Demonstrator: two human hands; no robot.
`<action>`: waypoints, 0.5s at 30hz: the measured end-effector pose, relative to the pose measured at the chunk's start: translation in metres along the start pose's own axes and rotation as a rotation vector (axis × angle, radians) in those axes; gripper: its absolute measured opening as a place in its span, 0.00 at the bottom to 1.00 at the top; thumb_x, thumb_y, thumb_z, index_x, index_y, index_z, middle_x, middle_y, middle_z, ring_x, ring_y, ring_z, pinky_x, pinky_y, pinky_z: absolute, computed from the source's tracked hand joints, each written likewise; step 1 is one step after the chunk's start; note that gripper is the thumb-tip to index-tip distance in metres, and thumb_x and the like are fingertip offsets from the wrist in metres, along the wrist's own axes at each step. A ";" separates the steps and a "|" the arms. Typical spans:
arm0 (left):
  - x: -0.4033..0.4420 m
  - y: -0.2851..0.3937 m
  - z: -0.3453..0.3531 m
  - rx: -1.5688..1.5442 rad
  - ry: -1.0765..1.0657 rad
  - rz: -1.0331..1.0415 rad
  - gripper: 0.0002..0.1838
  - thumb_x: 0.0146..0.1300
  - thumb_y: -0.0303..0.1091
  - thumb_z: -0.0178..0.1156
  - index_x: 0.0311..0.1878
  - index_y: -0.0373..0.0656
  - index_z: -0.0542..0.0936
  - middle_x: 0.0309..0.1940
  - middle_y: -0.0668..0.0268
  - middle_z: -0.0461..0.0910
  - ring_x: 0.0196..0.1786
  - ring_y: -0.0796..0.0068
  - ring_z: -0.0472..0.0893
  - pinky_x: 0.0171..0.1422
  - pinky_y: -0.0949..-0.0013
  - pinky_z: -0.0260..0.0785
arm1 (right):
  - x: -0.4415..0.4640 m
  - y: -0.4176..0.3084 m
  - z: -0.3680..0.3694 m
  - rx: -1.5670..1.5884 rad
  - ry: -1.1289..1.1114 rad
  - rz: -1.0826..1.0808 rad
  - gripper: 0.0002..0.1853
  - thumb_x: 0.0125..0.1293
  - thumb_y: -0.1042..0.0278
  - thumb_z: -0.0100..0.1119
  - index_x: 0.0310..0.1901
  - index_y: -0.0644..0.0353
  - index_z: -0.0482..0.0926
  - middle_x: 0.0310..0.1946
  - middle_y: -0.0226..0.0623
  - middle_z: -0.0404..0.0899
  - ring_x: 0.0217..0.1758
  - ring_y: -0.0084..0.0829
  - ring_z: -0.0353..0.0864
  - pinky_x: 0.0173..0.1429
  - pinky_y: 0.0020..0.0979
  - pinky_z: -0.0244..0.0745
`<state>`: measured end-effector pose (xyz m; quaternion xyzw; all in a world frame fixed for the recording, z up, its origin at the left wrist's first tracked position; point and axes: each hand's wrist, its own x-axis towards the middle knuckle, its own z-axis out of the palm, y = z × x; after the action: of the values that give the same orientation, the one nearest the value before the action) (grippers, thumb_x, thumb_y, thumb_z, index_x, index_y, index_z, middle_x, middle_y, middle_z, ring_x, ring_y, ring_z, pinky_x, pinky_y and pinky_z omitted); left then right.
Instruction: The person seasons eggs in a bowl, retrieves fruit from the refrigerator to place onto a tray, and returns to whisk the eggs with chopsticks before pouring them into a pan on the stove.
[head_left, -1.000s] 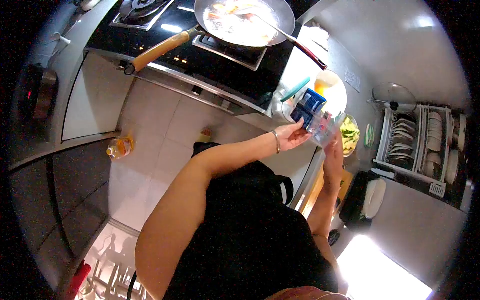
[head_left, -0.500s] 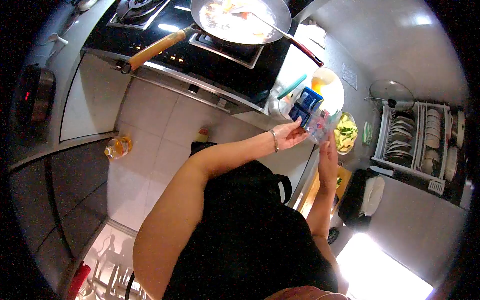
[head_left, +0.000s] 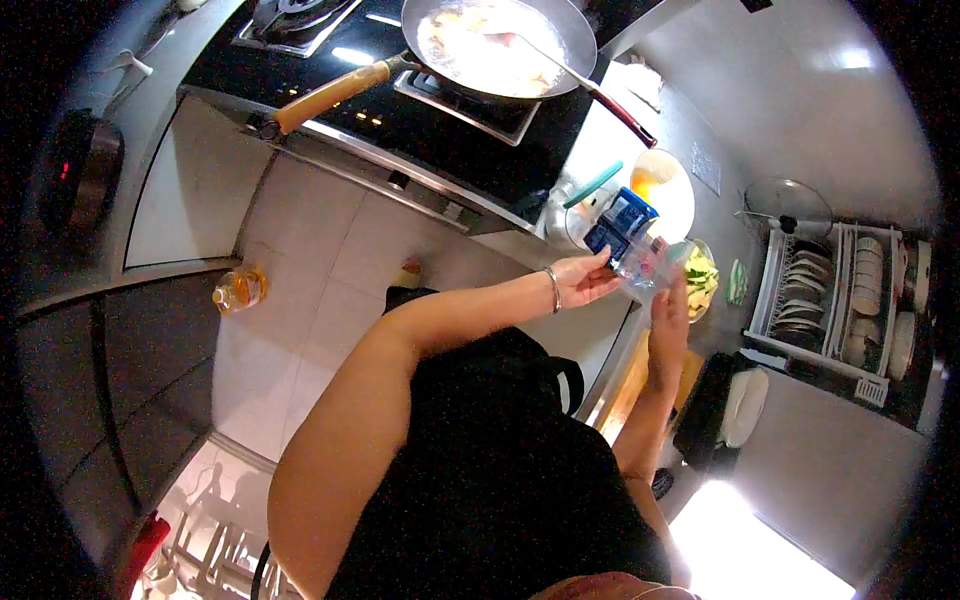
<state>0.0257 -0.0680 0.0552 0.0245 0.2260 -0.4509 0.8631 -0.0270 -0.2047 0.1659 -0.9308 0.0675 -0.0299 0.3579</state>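
My left hand point(head_left: 585, 281), with a bracelet at the wrist, pinches the lower edge of a blue-and-clear plastic packet point(head_left: 622, 222). At the packet's clear end, my right hand point(head_left: 670, 312) has its fingers closed on the plastic, slightly blurred. The printing is too small to read. Just beyond the packet stand a white bowl point(head_left: 678, 200) with yellow-orange liquid, like beaten egg, and a clear container with a teal lid point(head_left: 594, 185). A bowl of sliced green vegetable point(head_left: 703, 284) sits right of my right hand, partly hidden.
A wok point(head_left: 583, 45) with a wooden handle point(head_left: 330, 98) sits on the stove; a spatula point(head_left: 622, 116) rests in it. A dish rack point(head_left: 815, 300) and glass lid point(head_left: 790, 205) are at right. An oil bottle point(head_left: 240, 290) stands on the floor at left.
The view has shifted a little. My right hand has risen slightly along the clear end of the packet. My left hand keeps its pinch.
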 end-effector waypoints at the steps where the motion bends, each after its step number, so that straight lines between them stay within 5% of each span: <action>1: 0.000 -0.002 0.000 -0.001 -0.004 -0.004 0.13 0.62 0.41 0.56 0.38 0.39 0.75 0.36 0.62 0.77 0.41 0.69 0.78 0.48 0.72 0.76 | -0.001 -0.001 -0.001 0.070 -0.008 -0.004 0.26 0.65 0.71 0.43 0.65 0.66 0.56 0.63 0.45 0.60 0.66 0.36 0.59 0.67 0.33 0.52; 4: 0.000 -0.003 0.000 0.002 -0.023 -0.011 0.13 0.62 0.41 0.57 0.39 0.40 0.74 0.37 0.62 0.77 0.43 0.69 0.78 0.49 0.70 0.76 | 0.003 -0.001 -0.001 0.201 0.105 -0.023 0.26 0.66 0.68 0.46 0.65 0.65 0.57 0.61 0.42 0.63 0.64 0.33 0.62 0.66 0.32 0.55; 7: -0.002 -0.005 0.004 0.025 0.016 0.007 0.13 0.62 0.41 0.57 0.39 0.40 0.74 0.38 0.62 0.77 0.43 0.69 0.78 0.49 0.70 0.76 | -0.005 -0.017 -0.011 0.165 -0.193 0.033 0.27 0.66 0.66 0.47 0.65 0.64 0.57 0.60 0.43 0.65 0.63 0.34 0.62 0.65 0.32 0.56; 8: 0.004 -0.004 -0.003 0.047 -0.025 -0.026 0.13 0.62 0.41 0.56 0.38 0.40 0.74 0.37 0.63 0.77 0.42 0.69 0.78 0.49 0.70 0.76 | -0.003 -0.025 -0.006 0.274 -0.145 -0.079 0.27 0.67 0.62 0.47 0.64 0.65 0.58 0.58 0.43 0.66 0.62 0.34 0.64 0.63 0.33 0.58; 11: -0.004 -0.002 0.005 0.111 0.023 0.005 0.13 0.62 0.42 0.56 0.39 0.40 0.74 0.37 0.63 0.77 0.42 0.70 0.78 0.47 0.70 0.76 | 0.009 -0.005 -0.008 0.255 0.035 0.045 0.27 0.68 0.59 0.44 0.65 0.64 0.57 0.59 0.44 0.66 0.62 0.34 0.63 0.64 0.32 0.56; 15: 0.014 -0.008 -0.012 0.085 -0.052 0.000 0.13 0.63 0.43 0.55 0.39 0.42 0.73 0.37 0.63 0.77 0.42 0.68 0.78 0.47 0.70 0.76 | 0.003 0.000 -0.014 0.110 -0.098 -0.006 0.27 0.68 0.55 0.43 0.63 0.65 0.60 0.58 0.46 0.67 0.63 0.37 0.63 0.65 0.35 0.56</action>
<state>0.0220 -0.0804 0.0401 0.0494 0.1838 -0.4608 0.8668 -0.0254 -0.2145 0.1767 -0.9103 0.0454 0.0108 0.4112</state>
